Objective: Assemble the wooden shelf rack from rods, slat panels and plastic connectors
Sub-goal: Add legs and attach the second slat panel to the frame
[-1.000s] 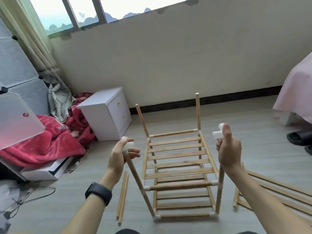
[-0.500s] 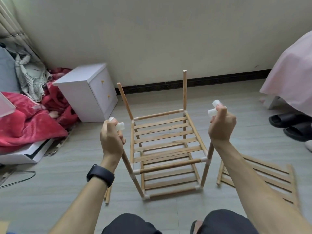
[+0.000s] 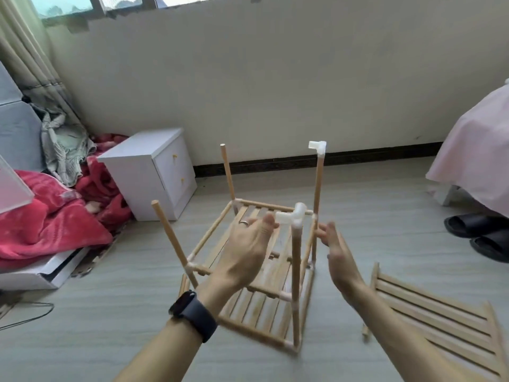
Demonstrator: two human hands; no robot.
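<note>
head view: the rack [image 3: 210,232] stands on the floor [image 3: 371,216] in the middle, with four rods upright at its corners. the two right rods carry white connectors, the near connector [image 3: 293,216] and the far connector [image 3: 317,146]; the left rods [image 3: 168,230] are bare on top. the left hand [image 3: 248,244] is released, fingers straight, tips just beside the near connector; blur hides any touch. the right hand [image 3: 334,252] is released too, just right of that rod, holding nothing. a panel [image 3: 440,321] lies flat at the right, a cabinet [image 3: 154,172] at the back left
</note>
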